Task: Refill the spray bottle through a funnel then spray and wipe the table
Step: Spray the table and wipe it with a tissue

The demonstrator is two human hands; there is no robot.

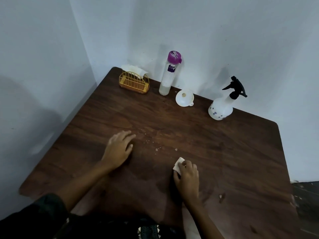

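Pale blue-grey walls meet at a corner behind a dark brown wood-grain table (224, 161), seen from above.

L to R:
- Left hand (118, 150): lies palm-down on the tabletop, left of centre, fingers loosely spread, nothing in it. Prob. bracing.
- Yellow wire napkin holder (134, 83) w/ white tissues (134, 69) sticking out, at the far left corner.
- Pale specks/droplets (157, 149) scattered mid-table, betw. the two hands; can't tell if liquid or crumbs.
- Tall clear bottle with purple lid (168, 75): upright at the far edge, lid on, little liquid at the bottom.
- White plastic funnel (184, 98): just right of it, mouth tilted toward the camera, not in any bottle.
- Small folded white tissue pad (177, 165): on the table toward the near edge, right of centre. Right hand (187, 176) has thumb and fingers curled round it and presses it down.
- White spray bottle with black trigger head (222, 106): upright near the far right edge, well apart from both hands, head fitted.

Handling, as I judge it: pad is light, soft, limp. Once damp it'll tear or ball up, so keep it folded, fingertips on top, thumb at the side, even pressure. Spray bottle looks like rigid plastic, poss. slick if wet; take it at the neck under the trigger.
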